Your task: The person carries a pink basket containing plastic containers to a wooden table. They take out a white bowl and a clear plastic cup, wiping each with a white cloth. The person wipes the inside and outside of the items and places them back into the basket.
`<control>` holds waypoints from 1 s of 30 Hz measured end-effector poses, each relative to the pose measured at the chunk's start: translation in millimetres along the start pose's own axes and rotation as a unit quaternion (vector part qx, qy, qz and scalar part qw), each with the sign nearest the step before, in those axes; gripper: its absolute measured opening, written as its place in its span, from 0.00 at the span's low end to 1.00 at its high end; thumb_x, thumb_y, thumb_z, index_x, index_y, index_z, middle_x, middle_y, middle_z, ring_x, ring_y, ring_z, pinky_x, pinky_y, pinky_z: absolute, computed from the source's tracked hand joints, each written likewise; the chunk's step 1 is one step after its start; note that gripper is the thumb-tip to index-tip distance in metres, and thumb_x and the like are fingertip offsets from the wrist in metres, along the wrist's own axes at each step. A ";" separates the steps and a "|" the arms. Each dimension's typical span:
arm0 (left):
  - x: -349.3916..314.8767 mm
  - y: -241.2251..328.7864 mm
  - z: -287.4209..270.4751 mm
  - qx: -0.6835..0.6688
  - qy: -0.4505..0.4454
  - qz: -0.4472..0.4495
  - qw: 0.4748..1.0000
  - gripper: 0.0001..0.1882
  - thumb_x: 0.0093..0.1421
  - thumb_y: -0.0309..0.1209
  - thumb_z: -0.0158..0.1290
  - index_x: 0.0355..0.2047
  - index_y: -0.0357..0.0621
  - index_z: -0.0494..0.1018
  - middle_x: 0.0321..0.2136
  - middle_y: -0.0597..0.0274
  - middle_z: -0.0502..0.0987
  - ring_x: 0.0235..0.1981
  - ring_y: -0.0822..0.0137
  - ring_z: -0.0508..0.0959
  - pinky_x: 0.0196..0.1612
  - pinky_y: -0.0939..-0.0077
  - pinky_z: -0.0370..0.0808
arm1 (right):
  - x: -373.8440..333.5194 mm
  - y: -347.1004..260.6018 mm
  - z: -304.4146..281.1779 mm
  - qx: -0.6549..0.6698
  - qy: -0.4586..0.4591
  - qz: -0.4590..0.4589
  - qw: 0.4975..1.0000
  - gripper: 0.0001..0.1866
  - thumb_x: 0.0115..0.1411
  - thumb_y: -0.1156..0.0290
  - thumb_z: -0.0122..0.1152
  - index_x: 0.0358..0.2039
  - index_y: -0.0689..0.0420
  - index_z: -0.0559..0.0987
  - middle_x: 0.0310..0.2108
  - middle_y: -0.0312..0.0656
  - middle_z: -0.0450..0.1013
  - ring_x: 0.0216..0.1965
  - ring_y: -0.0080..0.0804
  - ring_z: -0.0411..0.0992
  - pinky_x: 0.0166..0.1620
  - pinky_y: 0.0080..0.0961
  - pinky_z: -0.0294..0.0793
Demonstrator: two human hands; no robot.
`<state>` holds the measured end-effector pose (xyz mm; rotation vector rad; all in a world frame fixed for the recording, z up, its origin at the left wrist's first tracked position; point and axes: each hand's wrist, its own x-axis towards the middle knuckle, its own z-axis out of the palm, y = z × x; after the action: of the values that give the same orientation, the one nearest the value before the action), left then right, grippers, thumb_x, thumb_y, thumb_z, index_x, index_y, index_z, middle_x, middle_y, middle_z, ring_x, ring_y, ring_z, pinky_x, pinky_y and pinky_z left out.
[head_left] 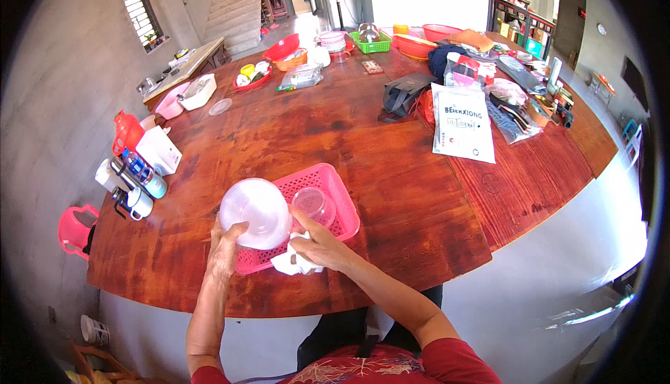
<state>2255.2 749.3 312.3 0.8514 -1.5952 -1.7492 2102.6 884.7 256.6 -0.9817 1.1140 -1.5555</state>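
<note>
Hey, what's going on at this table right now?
A person at a big wooden table is holding a translucent plastic bowl in the left hand, over a pink plastic basket. The right hand grips a crumpled white cloth right beside the bowl, as if wiping it. A second, smaller clear bowl sits inside the basket. Mugs and flasks stand at the table's left edge, and bags, trays and containers crowd the far end.

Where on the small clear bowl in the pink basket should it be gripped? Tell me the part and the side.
Grip the small clear bowl by its rim, coming from above. It sits in the pink basket, whose walls block a side approach. The right hand, holding a white cloth, is nearest; the left hand holds the large bowl.
</note>
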 end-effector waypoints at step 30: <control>35.1 -84.1 231.8 0.308 -0.056 0.278 0.908 0.47 0.56 0.53 0.53 0.65 0.39 0.45 0.61 0.37 0.51 0.63 0.43 0.53 0.63 0.52 0.51 | -148.1 13.1 -179.0 -0.124 0.490 -0.098 0.857 0.21 0.57 0.74 0.50 0.53 0.64 0.67 0.30 0.45 0.71 0.29 0.27 0.72 0.29 0.23 0.72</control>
<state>2047.6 867.3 241.6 0.4778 -2.2436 -0.9083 1970.0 1062.2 185.6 -0.4093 1.9931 -2.2002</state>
